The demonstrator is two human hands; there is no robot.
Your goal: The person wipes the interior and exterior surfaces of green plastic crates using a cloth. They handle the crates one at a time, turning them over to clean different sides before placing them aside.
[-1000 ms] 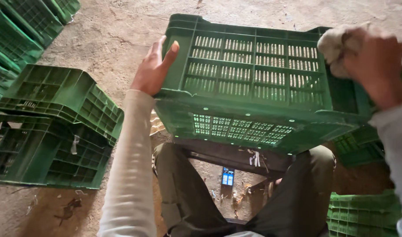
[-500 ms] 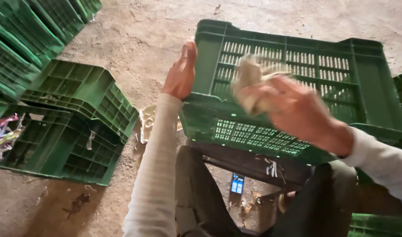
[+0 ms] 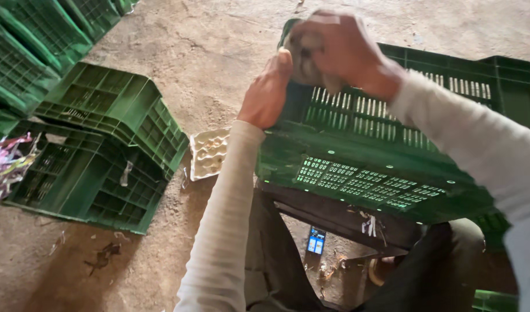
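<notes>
The dusty concrete floor [image 3: 219,52] carries everything here; on the far left stands a stack of green crates [image 3: 22,52], and beside it two more green crates [image 3: 103,144] lie tipped and nested on the ground, with shredded paper [image 3: 5,167] spilling at their left edge.

The large green slotted crate [image 3: 392,156] sits tilted across the person's lap, over a dark bench [image 3: 334,216], its open side facing away and its near wall low; it looks balanced more than held, so it could slide off the knees if the steadying pressure eases.

The left hand [image 3: 268,95] lies flat against the crate's left corner, fingers straight, bracing and not closed on anything; an open palm gives little hold, and a hard push from the other side could shove the crate out from under it.

The right hand [image 3: 343,49] has its grip closed around a bunched grey cloth [image 3: 305,58], pressed at the crate's upper left corner, touching the left hand's fingertips; the cloth could snag on the slotted wall or a rib edge, and knuckles rubbing the hard plastic could scrape.

A pale egg tray [image 3: 209,153] lies on the floor just beside the crate's low corner; a slipping crate would likely land on it and crush it.

A small blue-lit phone [image 3: 316,240] lies on the ground between the legs, under the bench, where dropped dirt or a foot could reach it.
</notes>
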